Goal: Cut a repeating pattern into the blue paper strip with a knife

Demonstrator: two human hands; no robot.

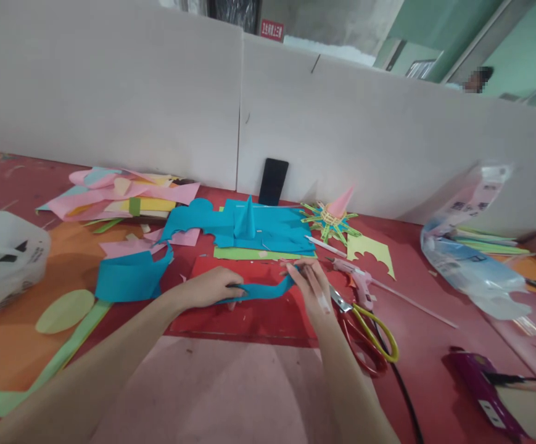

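One blue paper strip (268, 291): spans the gap between the hands, over the red sheet (203, 324); slightly bowed, not pulled flat.
Left hand (219, 287): fingers curled, gripping the strip's left end.
Right hand (311, 280): thumb and fingertips pinching the right end; exact contact partly hidden.
Strip handling: I'd keep the grip light and near the ends; paper likely creases if squeezed mid-span. Even pull both sides or it'll probably twist.
Scissors (347, 306): just right of right hand, blades toward it. Worth sliding clear before swinging that wrist.
Hot glue gun (363, 285): beyond scissors, nozzle toward right hand. Can't tell if hot; treat as hot.
Blue paper cone (247, 223): beyond the hands, on blue sheets (290, 225).
Curled blue paper piece (126, 279): left of left hand, well off the strip's path.
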